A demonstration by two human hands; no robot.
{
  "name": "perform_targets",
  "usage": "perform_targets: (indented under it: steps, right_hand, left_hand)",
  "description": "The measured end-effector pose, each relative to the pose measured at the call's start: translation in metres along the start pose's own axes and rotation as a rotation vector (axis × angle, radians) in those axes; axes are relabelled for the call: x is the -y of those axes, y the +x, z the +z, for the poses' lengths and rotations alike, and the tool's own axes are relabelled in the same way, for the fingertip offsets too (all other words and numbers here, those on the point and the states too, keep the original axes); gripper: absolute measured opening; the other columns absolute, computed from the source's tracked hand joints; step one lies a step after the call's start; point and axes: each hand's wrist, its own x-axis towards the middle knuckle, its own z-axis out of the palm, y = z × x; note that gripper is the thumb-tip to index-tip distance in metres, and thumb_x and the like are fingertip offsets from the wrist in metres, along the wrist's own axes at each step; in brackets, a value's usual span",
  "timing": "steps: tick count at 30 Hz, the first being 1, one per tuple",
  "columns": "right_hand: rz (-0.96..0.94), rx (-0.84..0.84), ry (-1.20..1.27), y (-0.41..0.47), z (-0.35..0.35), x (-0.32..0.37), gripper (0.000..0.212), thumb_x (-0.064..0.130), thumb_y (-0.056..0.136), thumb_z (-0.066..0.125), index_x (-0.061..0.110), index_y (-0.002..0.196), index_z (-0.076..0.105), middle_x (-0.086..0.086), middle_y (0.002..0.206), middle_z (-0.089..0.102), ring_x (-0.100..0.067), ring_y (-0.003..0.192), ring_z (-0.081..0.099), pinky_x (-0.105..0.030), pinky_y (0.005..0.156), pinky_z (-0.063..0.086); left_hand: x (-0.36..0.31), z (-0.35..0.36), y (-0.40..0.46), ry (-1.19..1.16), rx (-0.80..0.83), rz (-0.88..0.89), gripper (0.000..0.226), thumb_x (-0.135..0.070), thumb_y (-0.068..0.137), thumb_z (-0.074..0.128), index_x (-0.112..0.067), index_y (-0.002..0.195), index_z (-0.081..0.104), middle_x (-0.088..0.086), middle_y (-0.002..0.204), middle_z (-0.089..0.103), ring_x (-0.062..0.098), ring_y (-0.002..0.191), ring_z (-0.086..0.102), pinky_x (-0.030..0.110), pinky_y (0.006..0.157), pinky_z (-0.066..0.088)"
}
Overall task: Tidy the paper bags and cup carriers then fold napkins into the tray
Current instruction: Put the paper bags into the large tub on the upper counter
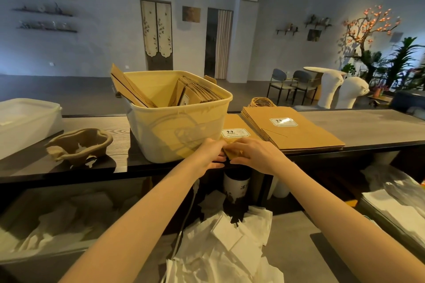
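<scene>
L hand (212, 153), R hand (255, 156) pinch paper bag (234, 132)

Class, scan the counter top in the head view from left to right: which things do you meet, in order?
White lidded container → pulp cup carrier → cream bin of paper bags → small labelled paper bag gripped by both hands → flat stack of paper bags.

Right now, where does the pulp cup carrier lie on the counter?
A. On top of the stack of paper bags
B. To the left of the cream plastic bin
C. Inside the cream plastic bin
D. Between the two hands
B: the cup carrier lies on the dark counter left of the cream bin, apart from the stack of paper bags on the bin's right.
</scene>
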Motion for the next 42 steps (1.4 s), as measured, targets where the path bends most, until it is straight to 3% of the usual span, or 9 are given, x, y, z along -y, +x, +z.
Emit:
perform_targets:
  steps: [6, 11, 15, 21, 27, 30, 35, 39, 42]
  right_hand:
    - [-0.044, -0.036, -0.09, -0.002, -0.003, -0.002, 0.043, 0.042, 0.098, 0.04, 0.028, 0.139, 0.044, 0.004, 0.135, 0.05, -0.014, 0.114, 0.054, -0.025, 0.083, 0.048]
    - [-0.096, -0.054, -0.153, -0.004, -0.002, -0.002, 0.05, 0.026, 0.099, 0.044, 0.03, 0.145, 0.028, -0.003, 0.134, 0.047, -0.022, 0.104, 0.06, -0.027, 0.075, 0.053]
    - [-0.11, -0.023, -0.198, -0.005, -0.004, -0.001, 0.044, 0.02, 0.096, 0.051, 0.029, 0.139, 0.043, -0.003, 0.141, 0.041, -0.023, 0.105, 0.06, -0.028, 0.077, 0.055]
    - [-0.112, 0.035, -0.217, -0.009, -0.003, 0.007, 0.042, 0.035, 0.096, 0.048, 0.023, 0.137, 0.048, 0.002, 0.143, 0.043, -0.018, 0.118, 0.054, -0.028, 0.089, 0.051]
    - [-0.071, 0.001, -0.231, -0.005, 0.0, 0.012, 0.031, 0.03, 0.097, 0.048, 0.019, 0.121, 0.064, 0.0, 0.131, 0.058, -0.019, 0.117, 0.055, -0.029, 0.091, 0.049]
    - [-0.097, -0.061, -0.239, -0.01, 0.001, 0.01, 0.029, 0.028, 0.097, 0.048, 0.018, 0.116, 0.067, -0.001, 0.12, 0.065, -0.02, 0.103, 0.064, -0.034, 0.079, 0.055]
    - [-0.208, -0.385, -0.172, -0.024, -0.005, 0.021, 0.041, 0.033, 0.091, 0.039, 0.013, 0.087, 0.074, -0.002, 0.089, 0.072, -0.018, 0.058, 0.067, -0.029, 0.036, 0.05]
    - [-0.314, -0.437, -0.175, -0.035, -0.008, 0.035, 0.034, 0.03, 0.089, 0.043, 0.017, 0.1, 0.073, -0.001, 0.102, 0.071, -0.017, 0.071, 0.07, -0.027, 0.042, 0.053]
    - [-0.371, -0.412, -0.106, -0.043, -0.007, 0.039, 0.021, 0.016, 0.085, 0.063, 0.017, 0.104, 0.071, -0.003, 0.108, 0.07, -0.019, 0.069, 0.069, -0.031, 0.046, 0.055]
  left_hand:
    - [0.001, 0.001, 0.0, -0.029, 0.012, 0.007, 0.024, -0.019, 0.096, 0.046, -0.008, 0.117, 0.053, 0.007, 0.092, 0.059, 0.022, 0.096, 0.056, 0.028, 0.075, 0.05]
    - [0.003, 0.0, 0.0, -0.025, -0.035, -0.004, 0.033, -0.017, 0.099, 0.041, -0.003, 0.128, 0.045, 0.013, 0.107, 0.055, 0.023, 0.097, 0.054, 0.03, 0.072, 0.051]
    - [0.005, -0.001, 0.0, -0.021, -0.035, 0.003, 0.032, -0.015, 0.098, 0.042, -0.001, 0.125, 0.05, 0.017, 0.114, 0.057, 0.021, 0.094, 0.056, 0.026, 0.067, 0.05]
    - [0.005, -0.002, 0.0, -0.045, -0.042, 0.007, 0.031, -0.014, 0.096, 0.046, -0.002, 0.125, 0.048, 0.007, 0.09, 0.055, 0.022, 0.095, 0.056, 0.027, 0.069, 0.051]
    - [0.007, -0.001, 0.0, -0.021, -0.066, 0.017, 0.032, -0.015, 0.096, 0.047, -0.002, 0.125, 0.051, 0.014, 0.107, 0.058, 0.022, 0.094, 0.058, 0.029, 0.073, 0.053]
    - [0.007, -0.001, 0.001, -0.024, -0.07, 0.015, 0.032, -0.014, 0.097, 0.045, 0.0, 0.125, 0.05, 0.018, 0.111, 0.059, 0.022, 0.092, 0.059, 0.026, 0.067, 0.052]
    - [0.003, -0.002, -0.005, -0.096, 0.005, -0.09, 0.037, -0.029, 0.099, 0.041, 0.002, 0.116, 0.05, 0.014, 0.083, 0.063, 0.021, 0.069, 0.064, 0.029, 0.057, 0.056]
    - [-0.001, 0.005, -0.011, -0.241, 0.149, -0.143, 0.026, -0.024, 0.098, 0.044, -0.003, 0.099, 0.06, 0.011, 0.084, 0.064, 0.018, 0.07, 0.064, 0.029, 0.066, 0.058]
    - [-0.005, 0.009, -0.018, -0.232, 0.137, -0.148, 0.02, -0.004, 0.094, 0.044, -0.002, 0.085, 0.061, 0.009, 0.078, 0.061, 0.016, 0.067, 0.06, 0.02, 0.049, 0.053]
